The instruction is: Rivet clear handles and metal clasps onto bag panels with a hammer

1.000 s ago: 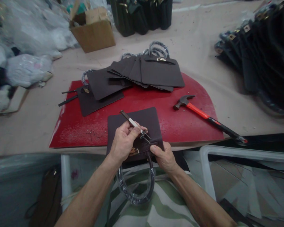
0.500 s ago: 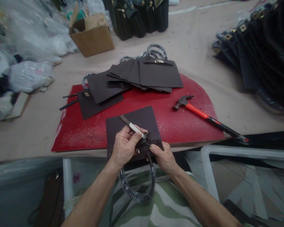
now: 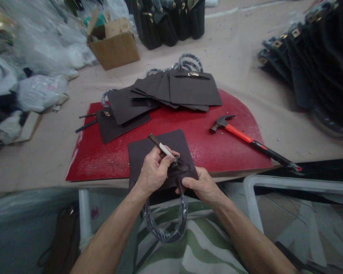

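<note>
My left hand (image 3: 153, 171) is closed around a slim metal hand tool with a white-wrapped middle (image 3: 166, 149). Its lower tip is at the strap tab of a dark brown leather bag panel (image 3: 171, 139); the exact kind of tool does not show. My right hand (image 3: 201, 186) grips the panel's near right edge, thumb on top beside the handle base. A plastic-wrapped round handle (image 3: 165, 236) hangs from the panel towards my lap. The panel lies partly on a red board (image 3: 202, 152), overhanging the table's front edge.
A claw hammer (image 3: 240, 135) with an orange and black handle lies right on the board. Several similar panels (image 3: 194, 89) overlap at the back. Dark bags (image 3: 300, 72) stand far right, a cardboard box (image 3: 114, 49) back left. A plastic bin (image 3: 297, 182) is below right.
My right thumb and fingers have moved off the small strap by the tool's tip, down to the panel's edge near the handle. The tool has shifted slightly in my left hand.
</note>
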### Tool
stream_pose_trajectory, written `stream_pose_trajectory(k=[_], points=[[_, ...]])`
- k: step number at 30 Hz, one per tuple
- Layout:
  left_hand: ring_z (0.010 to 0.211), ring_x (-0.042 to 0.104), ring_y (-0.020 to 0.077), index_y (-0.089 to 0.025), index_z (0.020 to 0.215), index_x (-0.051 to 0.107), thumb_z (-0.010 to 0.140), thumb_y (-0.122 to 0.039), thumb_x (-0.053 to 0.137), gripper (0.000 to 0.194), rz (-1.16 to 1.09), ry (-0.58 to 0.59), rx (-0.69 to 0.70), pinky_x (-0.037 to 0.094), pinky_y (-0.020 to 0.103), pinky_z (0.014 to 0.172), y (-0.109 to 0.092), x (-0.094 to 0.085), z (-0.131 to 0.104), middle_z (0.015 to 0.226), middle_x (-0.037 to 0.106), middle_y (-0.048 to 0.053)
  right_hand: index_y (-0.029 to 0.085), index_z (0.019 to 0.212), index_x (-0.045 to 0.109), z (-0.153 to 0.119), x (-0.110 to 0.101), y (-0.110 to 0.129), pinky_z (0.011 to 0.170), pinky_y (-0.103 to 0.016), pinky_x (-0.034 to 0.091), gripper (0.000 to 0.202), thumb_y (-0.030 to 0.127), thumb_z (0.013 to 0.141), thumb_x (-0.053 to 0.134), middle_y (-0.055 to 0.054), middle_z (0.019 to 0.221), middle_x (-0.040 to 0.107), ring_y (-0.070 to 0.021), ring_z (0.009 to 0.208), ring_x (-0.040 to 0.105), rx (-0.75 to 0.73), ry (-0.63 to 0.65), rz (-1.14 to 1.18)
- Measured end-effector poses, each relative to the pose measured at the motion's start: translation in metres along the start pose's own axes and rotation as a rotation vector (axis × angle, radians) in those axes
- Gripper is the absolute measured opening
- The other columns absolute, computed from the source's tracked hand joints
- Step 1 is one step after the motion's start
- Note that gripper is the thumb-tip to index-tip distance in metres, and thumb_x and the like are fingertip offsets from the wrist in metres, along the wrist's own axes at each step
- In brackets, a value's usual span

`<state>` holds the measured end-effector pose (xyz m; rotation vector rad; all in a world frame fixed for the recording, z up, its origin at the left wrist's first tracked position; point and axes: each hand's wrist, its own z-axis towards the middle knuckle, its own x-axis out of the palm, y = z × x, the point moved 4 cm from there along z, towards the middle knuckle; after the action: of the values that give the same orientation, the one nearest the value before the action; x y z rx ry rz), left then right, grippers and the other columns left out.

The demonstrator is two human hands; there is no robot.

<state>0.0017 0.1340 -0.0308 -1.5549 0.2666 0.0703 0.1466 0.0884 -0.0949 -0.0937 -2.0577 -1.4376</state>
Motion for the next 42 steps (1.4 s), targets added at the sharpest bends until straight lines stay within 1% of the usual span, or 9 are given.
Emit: stream_pose_trajectory(k=[6,13,23,26,30,33,38,40,42], points=[[0.082,0.068,0.0166,-0.017,0.096,0.057,0.088,-0.024,0.057,0.01,0.017,-0.015,0.027,0.051,0.026,0.076,-0.001,0.001,0.001,0.094,0.072,0.006,0.014,0.065,0.068,0.002,0.0,-0.004,0.045,-0.026,0.048,0.03,0.043,0.07,0.076,-0.003,0.05,0.062,-0.0162,0.047,0.057,-0.019,-0.115,0.038],[0.08,0.067,0.0153,-0.018,0.097,0.058,0.088,-0.022,0.057,0.011,0.117,-0.035,0.102,0.051,0.023,0.071,-0.007,0.004,-0.005,0.096,0.071,0.006,0.015,0.057,0.067,0.004,0.003,-0.001,0.049,-0.028,0.048,0.029,0.041,0.069,0.076,-0.003,0.044,0.059,-0.0159,0.045,0.056,0.005,-0.131,0.068],[0.083,0.068,0.0164,-0.02,0.102,0.058,0.086,-0.017,0.056,0.016,0.284,-0.057,0.241,0.053,0.026,0.076,-0.001,0.009,-0.003,0.097,0.07,0.006,0.013,0.069,0.064,0.008,0.006,0.002,0.039,-0.023,0.043,0.03,0.04,0.065,0.078,-0.004,0.052,0.064,-0.0125,0.037,0.053,0.061,-0.179,0.092],[0.082,0.068,0.0162,-0.019,0.1,0.059,0.086,-0.017,0.056,0.015,0.322,-0.06,0.268,0.053,0.026,0.076,0.002,0.009,0.004,0.095,0.07,0.006,0.014,0.07,0.061,0.013,0.01,0.006,0.041,-0.023,0.045,0.029,0.038,0.065,0.077,-0.003,0.052,0.064,-0.0123,0.038,0.054,0.102,-0.239,0.083],[0.08,0.068,0.0156,-0.019,0.1,0.059,0.086,-0.017,0.055,0.015,0.373,-0.077,0.318,0.053,0.025,0.075,0.011,0.009,0.012,0.093,0.07,0.005,0.015,0.078,0.059,0.013,0.014,0.009,0.049,-0.027,0.051,0.03,0.037,0.064,0.072,-0.004,0.062,0.068,-0.0161,0.049,0.062,0.174,-0.3,0.047],[0.08,0.068,0.0154,-0.018,0.101,0.058,0.087,-0.017,0.054,0.016,0.454,-0.078,0.402,0.054,0.025,0.074,0.018,0.012,0.013,0.094,0.07,0.005,0.016,0.078,0.057,0.005,0.013,0.012,0.052,-0.028,0.052,0.025,0.038,0.069,0.065,-0.003,0.067,0.068,-0.0173,0.055,0.065,0.213,-0.289,-0.096],[0.085,0.069,0.0175,-0.017,0.104,0.056,0.089,-0.018,0.052,0.015,0.561,-0.088,0.621,0.055,0.027,0.077,0.021,0.019,0.005,0.094,0.07,0.007,0.017,0.075,0.058,-0.019,0.0,0.029,0.054,-0.026,0.048,0.02,0.035,0.081,0.051,-0.003,0.065,0.066,-0.0163,0.058,0.064,0.211,-0.211,-0.498],[0.086,0.07,0.0176,-0.017,0.105,0.056,0.091,-0.02,0.051,0.015,0.582,-0.093,0.654,0.056,0.027,0.077,0.021,0.02,0.003,0.094,0.071,0.007,0.017,0.079,0.061,-0.027,-0.014,0.045,0.057,-0.027,0.048,0.021,0.035,0.083,0.05,-0.004,0.069,0.067,-0.017,0.062,0.065,0.138,-0.254,-0.63],[0.086,0.07,0.0177,-0.017,0.105,0.056,0.091,-0.021,0.051,0.016,0.592,-0.098,0.655,0.056,0.027,0.077,0.022,0.021,0.003,0.095,0.07,0.007,0.018,0.087,0.063,-0.035,-0.036,0.068,0.062,-0.029,0.049,0.022,0.037,0.084,0.052,-0.004,0.073,0.069,-0.0178,0.066,0.066,0.02,-0.372,-0.797]])
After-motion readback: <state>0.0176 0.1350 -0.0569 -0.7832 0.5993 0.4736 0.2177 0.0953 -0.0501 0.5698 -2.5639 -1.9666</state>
